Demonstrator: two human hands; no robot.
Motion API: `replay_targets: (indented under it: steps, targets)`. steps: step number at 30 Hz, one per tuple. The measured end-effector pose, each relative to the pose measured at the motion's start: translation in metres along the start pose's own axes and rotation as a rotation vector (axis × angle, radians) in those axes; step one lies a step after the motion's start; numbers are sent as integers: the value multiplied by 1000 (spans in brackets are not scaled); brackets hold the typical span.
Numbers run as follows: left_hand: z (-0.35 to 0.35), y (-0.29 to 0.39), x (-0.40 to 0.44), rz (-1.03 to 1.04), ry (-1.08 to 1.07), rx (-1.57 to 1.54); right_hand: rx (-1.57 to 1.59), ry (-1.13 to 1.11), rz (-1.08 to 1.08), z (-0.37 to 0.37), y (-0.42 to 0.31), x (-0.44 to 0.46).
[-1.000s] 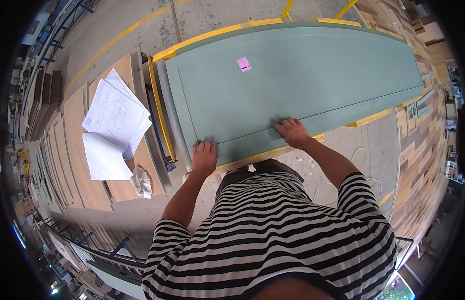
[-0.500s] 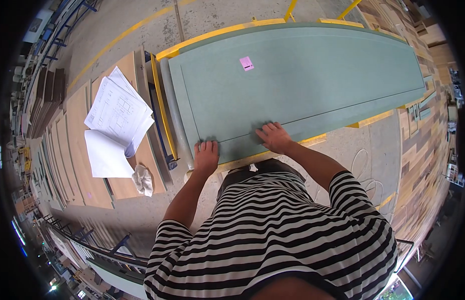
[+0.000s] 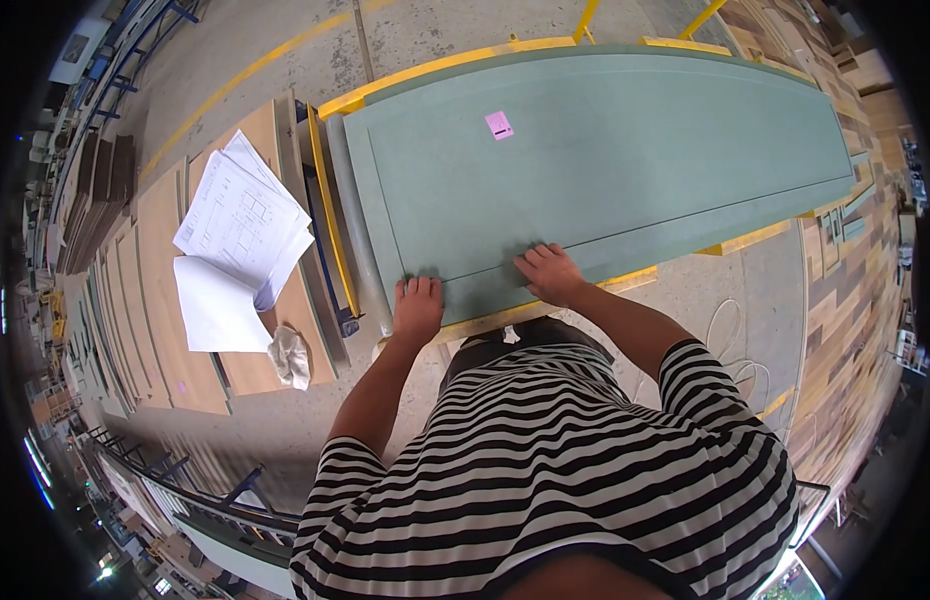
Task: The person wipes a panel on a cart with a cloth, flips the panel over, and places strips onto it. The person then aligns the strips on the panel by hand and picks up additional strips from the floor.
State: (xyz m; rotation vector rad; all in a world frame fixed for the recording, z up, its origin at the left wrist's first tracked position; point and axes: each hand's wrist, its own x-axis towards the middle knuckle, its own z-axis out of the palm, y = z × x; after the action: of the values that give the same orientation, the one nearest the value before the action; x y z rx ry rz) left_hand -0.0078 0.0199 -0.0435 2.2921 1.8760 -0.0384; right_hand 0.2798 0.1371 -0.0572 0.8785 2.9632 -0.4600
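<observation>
A long grey-green board [image 3: 625,130] lies flat in front of me, with a thin line running parallel to its near edge and left end. A small pink label [image 3: 499,125] is stuck on its upper left part. My left hand [image 3: 418,308] rests on the board's near left corner, its fingertips on the surface close to the line. Farther right, my right hand [image 3: 548,273] lies on the near border with fingers apart, fingertips touching the line. Both hands are open and hold nothing that I can see; the undersides of the fingers are hidden.
Yellow rails [image 3: 455,62] border the board, and a grey roller [image 3: 357,225] sits at its left end. Left of it, wooden panels [image 3: 155,290] carry printed drawings [image 3: 247,205] and a crumpled white cloth [image 3: 289,358]. Wood-patterned flooring [image 3: 855,320] and a thin cable [image 3: 730,330] lie right.
The whole view has shifted slightly to the right. Both hands stay at about the same places on the board.
</observation>
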Motion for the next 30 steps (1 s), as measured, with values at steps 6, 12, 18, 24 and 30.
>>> replay_targets:
  steps: [6, 12, 18, 24, 30]
  targets:
    - [-3, 0, 1, -17, -42, -30, 16, 7, 14, -3, -2, 0]
    - [-2, 1, -1, -25, -38, -31, 24, 25, 19, -2, -3, -1]
    - [-11, 6, -8, -105, 20, -146, 16, 13, 36, -3, -5, -2]
    - [29, -28, 2, -996, 327, -358, 35, 56, 24, -3, -5, -3]
    - [29, -25, 13, -1016, 284, -395, 40, 74, 23, -3, -5, -4]
